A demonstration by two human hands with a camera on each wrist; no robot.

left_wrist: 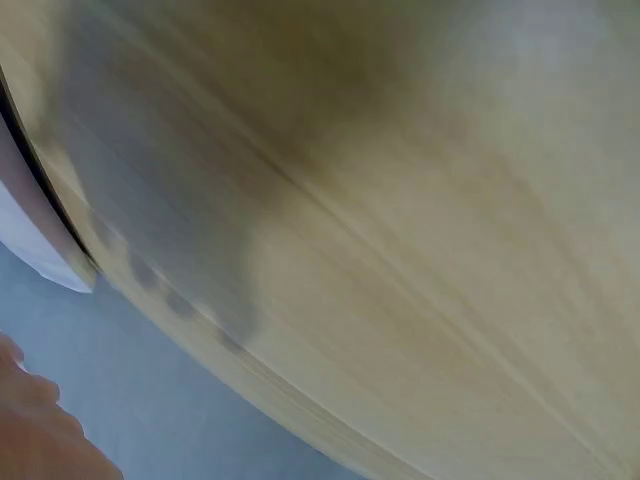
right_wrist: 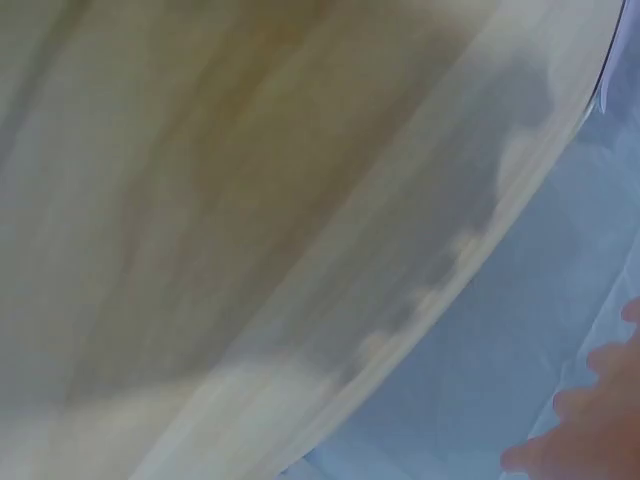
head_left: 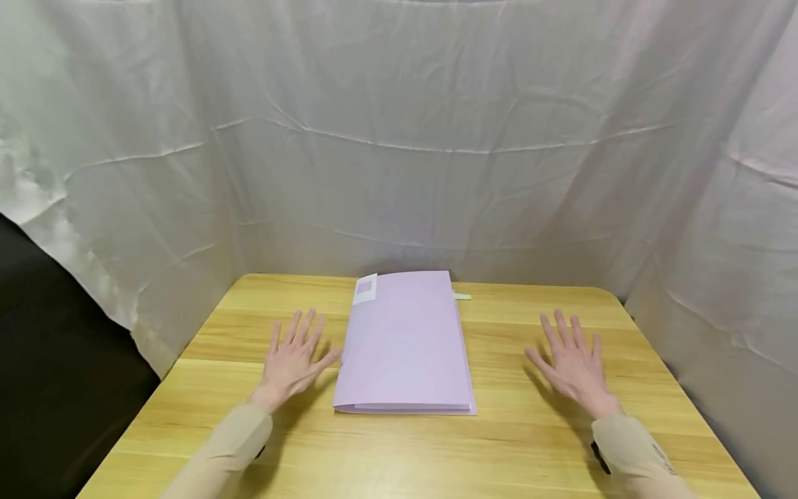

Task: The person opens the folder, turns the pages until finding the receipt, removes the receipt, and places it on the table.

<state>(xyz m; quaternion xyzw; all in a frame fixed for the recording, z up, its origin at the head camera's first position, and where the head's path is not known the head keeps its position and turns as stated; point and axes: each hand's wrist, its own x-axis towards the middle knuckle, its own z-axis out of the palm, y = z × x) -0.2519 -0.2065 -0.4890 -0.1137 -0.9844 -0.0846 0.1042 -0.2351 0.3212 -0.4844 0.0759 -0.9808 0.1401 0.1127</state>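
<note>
A light purple folder (head_left: 408,339) lies closed on the wooden table (head_left: 499,443), with a white label (head_left: 364,289) at its top left corner and a small pale tab (head_left: 462,296) sticking out at the upper right. To its left, my left hand (head_left: 291,364) is held palm down with fingers spread, the thumb tip close to the folder's left edge. My right hand (head_left: 573,367) is spread the same way, well to the right of the folder. Both hands cast shadows on the wood. Each wrist view catches part of its hand, the left (left_wrist: 45,430) and the right (right_wrist: 590,410), at a lower corner.
Pale grey cloth (head_left: 411,180) hangs behind the table and along both sides. A black surface (head_left: 56,374) shows at the far left. The table's back corners are rounded.
</note>
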